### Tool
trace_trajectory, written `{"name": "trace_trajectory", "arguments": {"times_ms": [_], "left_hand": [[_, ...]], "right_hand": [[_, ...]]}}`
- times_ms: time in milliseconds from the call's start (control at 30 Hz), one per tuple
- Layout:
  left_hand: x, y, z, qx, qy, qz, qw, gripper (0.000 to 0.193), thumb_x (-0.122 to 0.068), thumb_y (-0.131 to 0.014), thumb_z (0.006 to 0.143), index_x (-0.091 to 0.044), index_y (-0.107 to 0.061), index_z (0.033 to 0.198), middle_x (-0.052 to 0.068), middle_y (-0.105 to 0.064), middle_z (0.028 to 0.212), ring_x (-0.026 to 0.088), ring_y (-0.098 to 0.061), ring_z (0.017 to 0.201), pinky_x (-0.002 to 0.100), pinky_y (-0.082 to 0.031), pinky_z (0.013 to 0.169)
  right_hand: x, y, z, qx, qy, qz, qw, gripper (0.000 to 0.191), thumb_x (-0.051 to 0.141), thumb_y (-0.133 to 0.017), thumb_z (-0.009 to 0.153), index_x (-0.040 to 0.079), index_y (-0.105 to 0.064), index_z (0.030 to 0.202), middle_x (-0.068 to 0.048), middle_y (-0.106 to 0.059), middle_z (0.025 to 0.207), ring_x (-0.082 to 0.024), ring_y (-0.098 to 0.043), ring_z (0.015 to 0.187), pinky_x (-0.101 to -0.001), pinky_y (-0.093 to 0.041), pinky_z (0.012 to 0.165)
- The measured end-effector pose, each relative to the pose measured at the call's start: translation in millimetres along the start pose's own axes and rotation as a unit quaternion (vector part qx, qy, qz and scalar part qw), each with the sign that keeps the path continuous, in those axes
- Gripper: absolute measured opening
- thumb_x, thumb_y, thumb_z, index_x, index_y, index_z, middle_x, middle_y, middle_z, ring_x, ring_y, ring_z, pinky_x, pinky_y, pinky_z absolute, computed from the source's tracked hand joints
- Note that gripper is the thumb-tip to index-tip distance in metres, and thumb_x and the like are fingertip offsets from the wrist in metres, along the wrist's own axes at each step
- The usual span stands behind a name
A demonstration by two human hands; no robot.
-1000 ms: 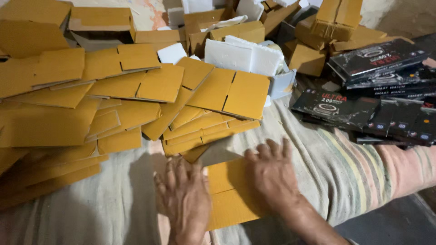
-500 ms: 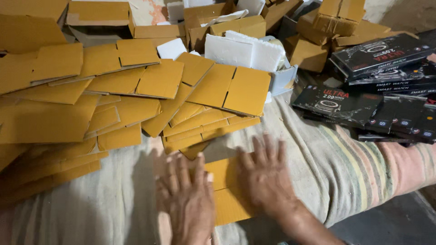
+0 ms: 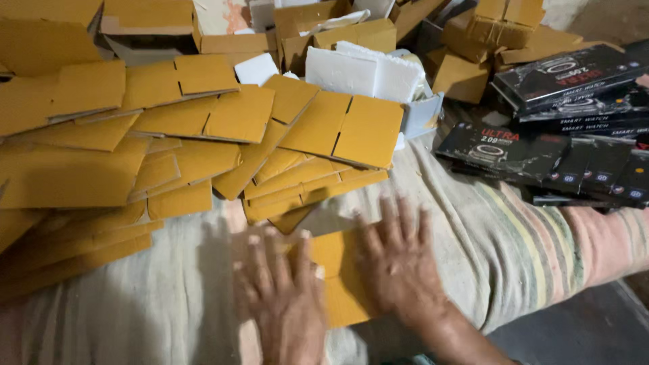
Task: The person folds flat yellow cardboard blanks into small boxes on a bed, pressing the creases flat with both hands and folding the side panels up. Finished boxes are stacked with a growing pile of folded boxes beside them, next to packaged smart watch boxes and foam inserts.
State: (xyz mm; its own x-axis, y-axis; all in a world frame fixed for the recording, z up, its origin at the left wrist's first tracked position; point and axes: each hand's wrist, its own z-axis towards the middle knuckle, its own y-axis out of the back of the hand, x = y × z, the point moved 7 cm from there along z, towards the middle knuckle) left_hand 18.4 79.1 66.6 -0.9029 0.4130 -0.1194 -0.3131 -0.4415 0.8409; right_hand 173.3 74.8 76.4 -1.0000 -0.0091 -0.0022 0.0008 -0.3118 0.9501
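A flat yellow cardboard piece (image 3: 336,276) lies on the pale striped cloth (image 3: 514,250) near the bottom centre. My left hand (image 3: 284,297) rests flat on its left part, fingers spread and blurred. On its right part my right hand (image 3: 399,260) presses palm down, fingers apart. Just beyond the fingertips starts a big heap of flat yellow cardboard blanks (image 3: 203,142).
White foam blocks (image 3: 362,71) sit behind the heap. Folded yellow boxes (image 3: 487,47) are piled at the back right. Black printed box sleeves (image 3: 561,135) lie stacked at the right. A dark surface (image 3: 581,331) shows at the bottom right.
Both hands have slid slightly over the yellow piece, and the left hand has shifted rightwards. The view has tilted a little.
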Motion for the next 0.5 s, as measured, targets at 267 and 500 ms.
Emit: {"name": "trace_trajectory", "arguments": {"times_ms": [267,500], "left_hand": [[-0.9,-21.4,-36.5,0.018,-0.039,-0.057,0.997,0.063,-0.037,-0.041,0.099,-0.004,-0.036,0.153,0.013,-0.028,0.165,0.033,-0.02,0.153,0.062,-0.009,0.12],[9.2,-12.5,-52.8,-0.019,-0.161,-0.073,0.984,0.077,-0.061,-0.032,0.103,-0.002,-0.033,0.153,0.019,-0.026,0.163,0.04,-0.016,0.153,0.068,-0.005,0.116]], "right_hand": [[-20.3,-5.1,-26.3,-0.038,0.012,0.037,0.999,0.058,0.037,-0.049,0.094,0.007,-0.046,0.144,-0.026,-0.036,0.153,-0.044,-0.025,0.145,-0.0597,-0.014,0.116],[7.3,9.4,-52.8,-0.092,0.155,0.068,0.981,0.069,0.043,-0.049,0.093,0.001,-0.044,0.148,-0.023,-0.035,0.158,-0.037,-0.024,0.149,-0.0588,-0.01,0.117]]}}
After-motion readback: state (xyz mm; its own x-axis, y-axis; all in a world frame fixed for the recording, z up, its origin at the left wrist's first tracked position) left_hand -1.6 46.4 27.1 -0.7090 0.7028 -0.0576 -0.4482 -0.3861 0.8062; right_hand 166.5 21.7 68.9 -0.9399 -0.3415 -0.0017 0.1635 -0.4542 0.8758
